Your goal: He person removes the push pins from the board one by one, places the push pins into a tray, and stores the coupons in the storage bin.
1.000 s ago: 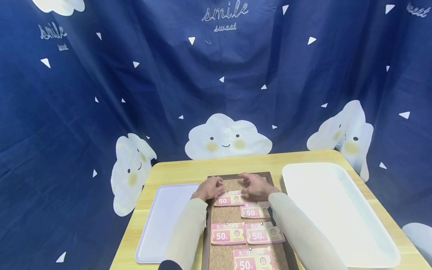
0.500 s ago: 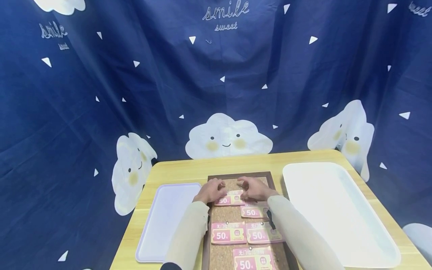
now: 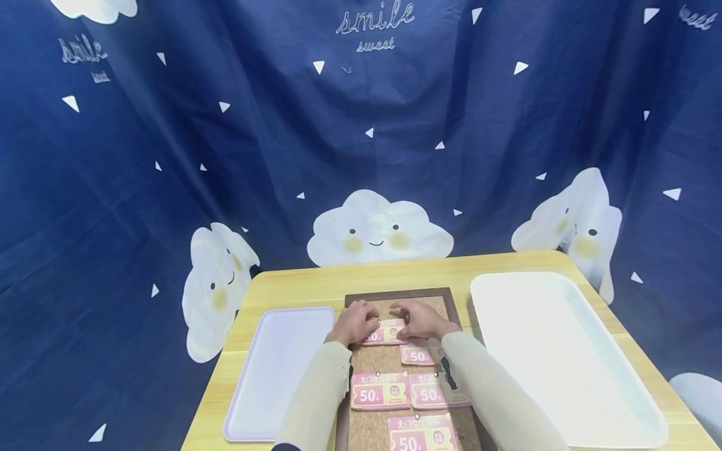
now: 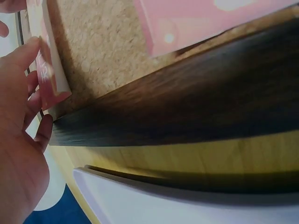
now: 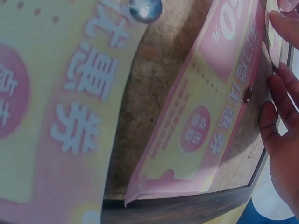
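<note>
A pink and yellow coupon point(image 3: 388, 332) marked 50 lies near the top of a cork board point(image 3: 375, 359), between the two hands. My left hand point(image 3: 354, 322) holds its left end, the thumb on the printed face and the fingers curled at the far edge in the left wrist view. At its right end my right hand point(image 3: 422, 319) has thumb and fingers curled about the paper; in the right wrist view the hand point(image 5: 285, 140) is partly cut off. A small dot like a pin head shows at the coupon's top edge. Both hands hide parts of the coupon.
Several more coupons hang on the board, such as one at left point(image 3: 380, 392) and one at the bottom point(image 3: 422, 433), with round-headed pins point(image 5: 146, 9). A pale lilac tray point(image 3: 276, 376) lies left; a white tray point(image 3: 564, 357) lies right. A blue curtain point(image 3: 361, 94) stands behind.
The left hand has moved slightly right and down over the coupon's left end. My right hand has come left, closer to it. The trays and other coupons have stayed put.
</note>
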Demonstrator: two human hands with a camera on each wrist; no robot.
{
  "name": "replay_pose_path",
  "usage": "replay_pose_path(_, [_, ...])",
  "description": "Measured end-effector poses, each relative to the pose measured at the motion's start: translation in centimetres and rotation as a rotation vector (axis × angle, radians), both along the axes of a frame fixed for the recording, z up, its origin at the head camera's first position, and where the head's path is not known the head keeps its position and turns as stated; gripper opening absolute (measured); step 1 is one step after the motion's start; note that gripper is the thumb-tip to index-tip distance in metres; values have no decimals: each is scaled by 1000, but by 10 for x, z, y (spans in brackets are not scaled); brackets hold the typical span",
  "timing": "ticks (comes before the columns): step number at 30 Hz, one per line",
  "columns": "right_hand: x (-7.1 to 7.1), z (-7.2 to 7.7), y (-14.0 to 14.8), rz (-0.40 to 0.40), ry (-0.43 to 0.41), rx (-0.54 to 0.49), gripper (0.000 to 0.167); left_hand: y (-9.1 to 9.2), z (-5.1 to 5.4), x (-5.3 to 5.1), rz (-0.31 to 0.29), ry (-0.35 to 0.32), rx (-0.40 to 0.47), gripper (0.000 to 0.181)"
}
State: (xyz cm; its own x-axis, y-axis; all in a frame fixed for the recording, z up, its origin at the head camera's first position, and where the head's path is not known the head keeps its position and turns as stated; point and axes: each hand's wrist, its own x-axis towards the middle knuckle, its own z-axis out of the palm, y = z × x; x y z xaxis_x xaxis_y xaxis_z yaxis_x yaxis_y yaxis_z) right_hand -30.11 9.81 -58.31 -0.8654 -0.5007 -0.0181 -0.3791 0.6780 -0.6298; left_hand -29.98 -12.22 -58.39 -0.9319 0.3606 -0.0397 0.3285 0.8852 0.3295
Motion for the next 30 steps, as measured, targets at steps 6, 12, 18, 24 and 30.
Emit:
replay_pose_path(6, [1, -1, -1, -4, -1, -5, 78, 1, -3, 1, 14, 18, 5, 24])
replay_pose_path(12, [1, -2, -1, 22, 24, 1, 78, 1, -4, 3, 25, 38, 9, 18])
replay_pose_path(18, [1, -4, 0, 42, 17, 1, 78, 1, -8, 2, 14, 80, 11, 14])
replay_pose_path(24, [2, -6, -1, 16, 2, 13, 74, 1, -11, 4, -9, 121, 2, 15])
replay_pose_path(30, [3, -8, -1, -3, -5, 33, 71, 2, -13, 4, -22, 156, 21, 14])
